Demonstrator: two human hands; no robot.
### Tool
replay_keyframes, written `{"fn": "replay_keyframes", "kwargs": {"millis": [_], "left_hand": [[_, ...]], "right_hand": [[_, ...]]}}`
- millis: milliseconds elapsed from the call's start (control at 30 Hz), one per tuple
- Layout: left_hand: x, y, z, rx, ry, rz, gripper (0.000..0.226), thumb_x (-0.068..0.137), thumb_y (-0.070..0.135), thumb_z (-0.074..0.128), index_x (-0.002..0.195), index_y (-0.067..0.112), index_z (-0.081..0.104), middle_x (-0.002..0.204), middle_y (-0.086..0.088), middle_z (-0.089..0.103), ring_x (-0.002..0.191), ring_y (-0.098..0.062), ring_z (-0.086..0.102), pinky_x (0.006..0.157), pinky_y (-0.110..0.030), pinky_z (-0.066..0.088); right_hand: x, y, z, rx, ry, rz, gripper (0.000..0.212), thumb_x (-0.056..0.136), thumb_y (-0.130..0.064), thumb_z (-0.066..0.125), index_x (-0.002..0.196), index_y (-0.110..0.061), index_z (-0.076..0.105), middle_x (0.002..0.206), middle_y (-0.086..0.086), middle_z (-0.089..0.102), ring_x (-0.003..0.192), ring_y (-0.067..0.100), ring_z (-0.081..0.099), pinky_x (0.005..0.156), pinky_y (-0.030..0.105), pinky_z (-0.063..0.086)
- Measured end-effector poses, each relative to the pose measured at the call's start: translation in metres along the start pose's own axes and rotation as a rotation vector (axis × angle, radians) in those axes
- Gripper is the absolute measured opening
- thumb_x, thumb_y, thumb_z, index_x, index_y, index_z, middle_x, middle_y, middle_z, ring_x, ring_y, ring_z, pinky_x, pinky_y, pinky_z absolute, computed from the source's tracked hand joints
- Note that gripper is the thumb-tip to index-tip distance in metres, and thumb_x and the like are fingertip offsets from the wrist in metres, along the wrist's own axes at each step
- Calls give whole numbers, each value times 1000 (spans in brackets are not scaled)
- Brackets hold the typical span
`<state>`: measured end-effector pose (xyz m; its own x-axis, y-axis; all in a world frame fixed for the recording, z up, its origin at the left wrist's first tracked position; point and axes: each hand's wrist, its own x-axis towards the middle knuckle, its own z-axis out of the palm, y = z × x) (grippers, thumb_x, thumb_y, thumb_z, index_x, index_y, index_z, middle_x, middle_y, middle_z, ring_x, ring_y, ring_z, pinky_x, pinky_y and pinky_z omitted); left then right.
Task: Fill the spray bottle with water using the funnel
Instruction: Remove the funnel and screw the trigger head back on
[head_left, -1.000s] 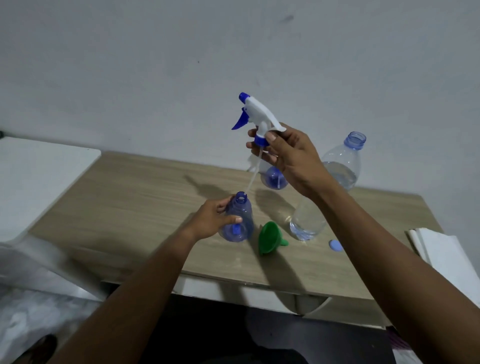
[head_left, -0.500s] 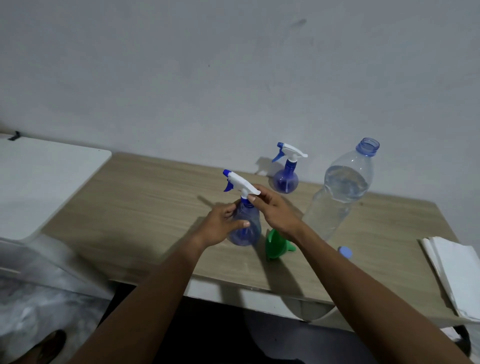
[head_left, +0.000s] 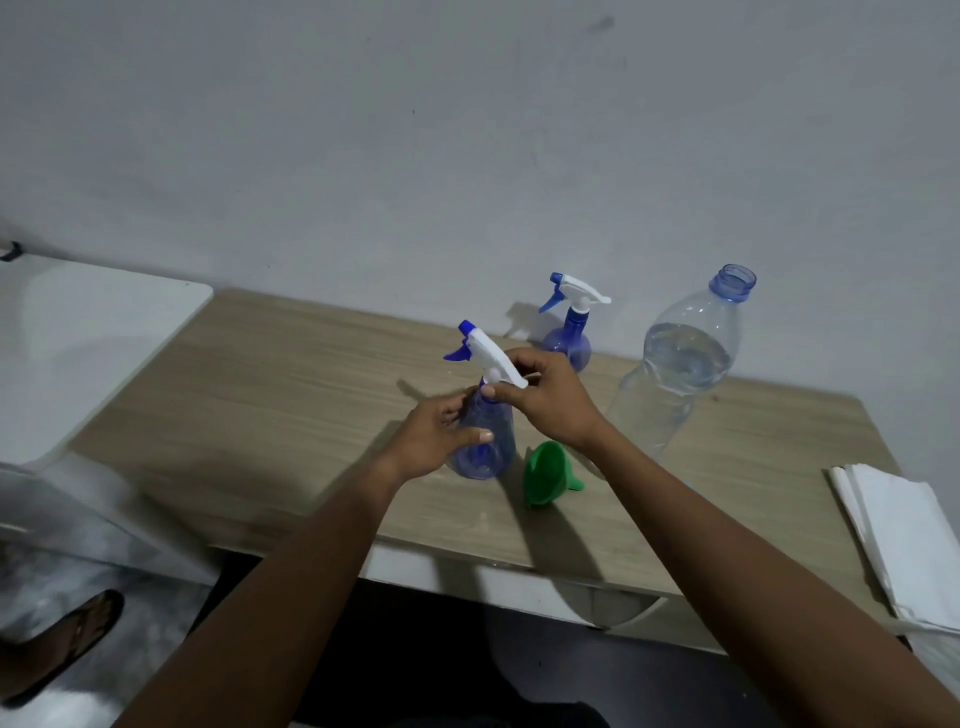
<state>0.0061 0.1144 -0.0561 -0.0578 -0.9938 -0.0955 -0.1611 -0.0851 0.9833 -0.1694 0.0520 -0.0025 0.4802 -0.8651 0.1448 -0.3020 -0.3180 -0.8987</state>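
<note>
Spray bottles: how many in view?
2. The near spray bottle is gripped by the left hand, the right hand pinching its trigger head; the far spray bottle stands by the wall, left of the water bottle. None appears hidden.

Wooden table, spray bottle, second sprayer, water bottle, funnel, papers

There are two spray bottles on the one tabletop: the near spray bottle at the middle and the far spray bottle at one o'clock from it. One clear water bottle stands at two o'clock, and one green funnel lies at four o'clock. One stack of white paper sits at three o'clock. Two hands, the left hand and the right hand, hold the near spray bottle. One sandalled foot shows at eight o'clock.
</note>
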Motion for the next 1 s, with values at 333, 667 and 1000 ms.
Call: {"fn": "replay_keyframes", "kwargs": {"millis": [333, 667, 1000], "left_hand": [[-1, 1, 1, -28, -15, -11, 60, 85, -5, 73, 135, 24, 55, 123, 5, 70, 116, -2, 65, 90, -15, 52], [-1, 0, 0, 13, -10, -13, 59, 85, 2, 76, 135, 26, 56, 124, 7, 70, 120, -5, 64, 105, -24, 49], [-1, -1, -1, 24, -15, -21, 61, 85, 3, 76, 140, 19, 55, 128, 5, 69, 122, -3, 62, 104, -20, 48]], "right_hand": [[-1, 4, -8, -88, -78, -3, 25, 90, -17, 76, 110, -27, 68, 93, -11, 74, 86, 5, 72, 79, 20, 57], [3, 1, -14, -318, -171, -107, 23, 93, -18, 72, 115, -19, 68, 92, -15, 67, 83, -7, 62, 71, 7, 45], [11, -2, -17, -461, -223, -137, 21, 92, -22, 73, 111, -12, 71, 95, -4, 68, 78, 7, 59, 67, 18, 42]]}}
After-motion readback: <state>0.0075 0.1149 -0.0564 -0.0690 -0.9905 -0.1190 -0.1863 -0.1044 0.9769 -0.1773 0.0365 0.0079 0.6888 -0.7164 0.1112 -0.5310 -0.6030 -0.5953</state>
